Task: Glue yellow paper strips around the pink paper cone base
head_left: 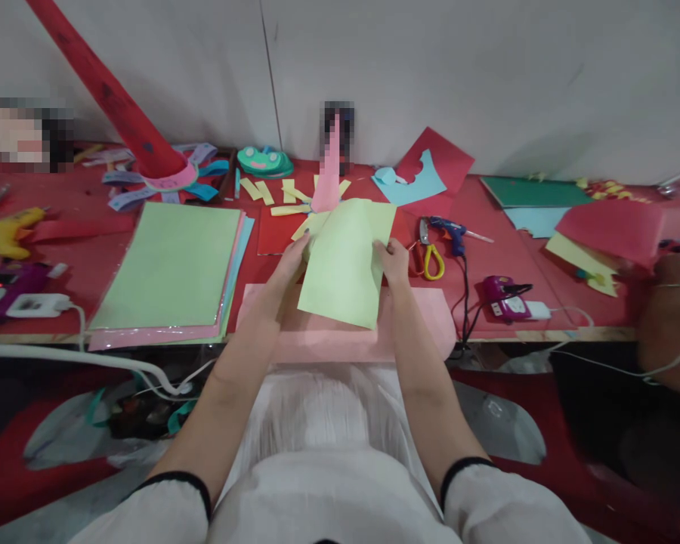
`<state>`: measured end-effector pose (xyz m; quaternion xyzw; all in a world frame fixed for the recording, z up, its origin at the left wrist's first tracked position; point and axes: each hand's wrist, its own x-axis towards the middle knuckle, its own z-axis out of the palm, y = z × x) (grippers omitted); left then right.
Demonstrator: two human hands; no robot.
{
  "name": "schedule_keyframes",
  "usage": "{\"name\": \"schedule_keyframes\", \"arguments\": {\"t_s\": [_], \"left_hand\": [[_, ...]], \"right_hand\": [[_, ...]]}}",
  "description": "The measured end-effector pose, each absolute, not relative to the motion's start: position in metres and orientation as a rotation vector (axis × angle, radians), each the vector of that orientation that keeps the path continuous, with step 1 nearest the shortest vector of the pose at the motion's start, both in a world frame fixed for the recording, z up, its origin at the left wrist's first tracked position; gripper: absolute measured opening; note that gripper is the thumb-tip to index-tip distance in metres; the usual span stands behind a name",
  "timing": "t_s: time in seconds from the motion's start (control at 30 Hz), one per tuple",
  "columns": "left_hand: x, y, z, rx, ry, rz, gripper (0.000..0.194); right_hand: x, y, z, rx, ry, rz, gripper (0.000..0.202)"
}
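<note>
Both hands grip one green sheet [343,261], the left hand [295,261] pinching its left edge and the right hand [394,261] its right, lifted above the pink paper [425,317] at the table's near edge. The sheet looks limp, so uneven pulling could crease or tear it; the scissors [428,253] lie just right of the sheet.

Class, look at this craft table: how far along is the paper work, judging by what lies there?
Done: short yellow strips already lie cut near the pink cone. In hand: the left hand and right hand hold a light green sheet by its edges above a pink sheet. Left: the stack of coloured paper looks whole, and the scissors lie unused.
</note>
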<state>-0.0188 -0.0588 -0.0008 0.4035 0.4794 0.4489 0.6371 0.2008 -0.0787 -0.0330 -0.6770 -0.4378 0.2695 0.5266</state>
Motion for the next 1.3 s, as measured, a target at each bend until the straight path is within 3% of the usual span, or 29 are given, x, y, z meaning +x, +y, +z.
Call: {"name": "schedule_keyframes", "arguments": {"t_s": [0.2, 0.57, 0.9, 1.07, 1.3], "left_hand": [[-0.029, -0.046, -0.007, 0.828, 0.887, 1.022, 0.056], [-0.038, -0.055, 0.009, 0.790, 0.640, 1.011, 0.060], [-0.025, -0.044, -0.008, 0.957, 1.273, 1.354, 0.027], [-0.022, -0.042, -0.013, 1.138, 1.362, 1.281, 0.013], [-0.019, -0.043, -0.025, 1.500, 1.410, 1.072, 0.071]], "right_hand": [[0.214, -0.077, -0.036, -1.680, -0.981, 0.559, 0.023], [0.206, -0.079, -0.034, -1.586, -1.025, 0.690, 0.023], [0.211, -0.076, -0.038, -1.577, -1.054, 0.754, 0.033], [0.213, -0.077, -0.038, -1.513, -1.065, 0.806, 0.031], [0.216, -0.075, -0.043, -1.486, -1.065, 0.860, 0.034]]}}
